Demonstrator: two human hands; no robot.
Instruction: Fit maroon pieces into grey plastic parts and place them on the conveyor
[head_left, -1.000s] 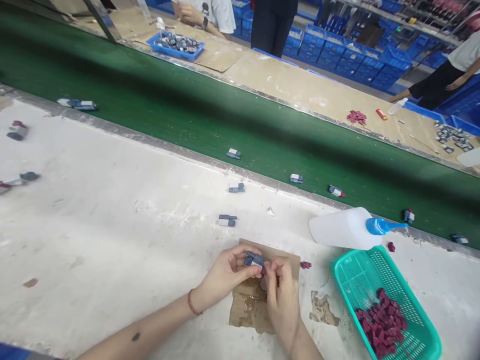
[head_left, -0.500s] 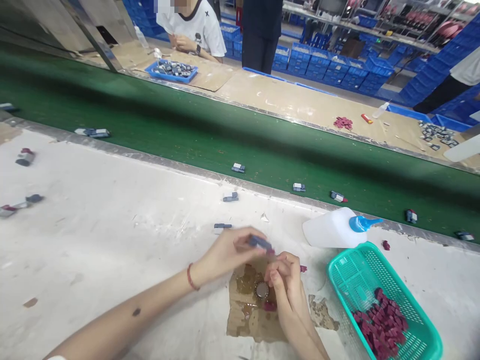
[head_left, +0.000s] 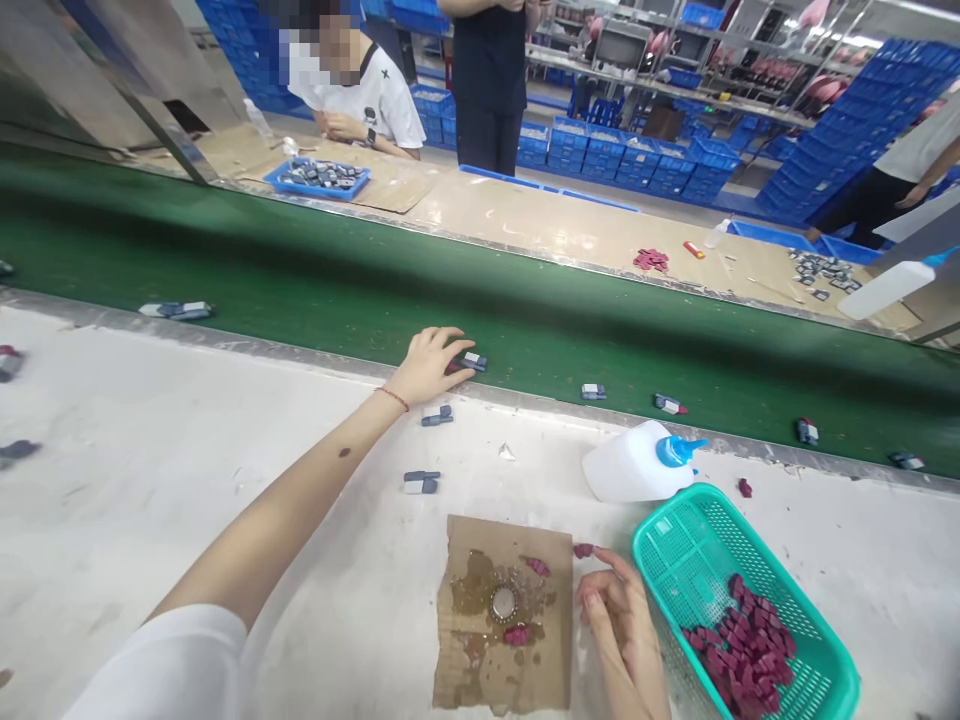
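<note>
My left hand reaches over the green conveyor belt, thumb and fingers apart around a small grey-and-white plastic part. A dark red bit shows beside that part, partly hidden by the fingers. My right hand is by the cardboard piece, its fingers loosely bent and apart. Its index fingertip touches or nearly touches a small maroon piece. On the wet cardboard sit a bottle cap and two maroon pieces.
A green basket of maroon pieces stands at right, behind it a white squeeze bottle lying down. Grey parts lie on the white table. More parts are on the belt. Across it, a person sits by a blue tray.
My left hand has moved forward from above the cardboard to the belt, and the grey part with a red tip has gone there with it. My right hand has moved right, off the cardboard.
</note>
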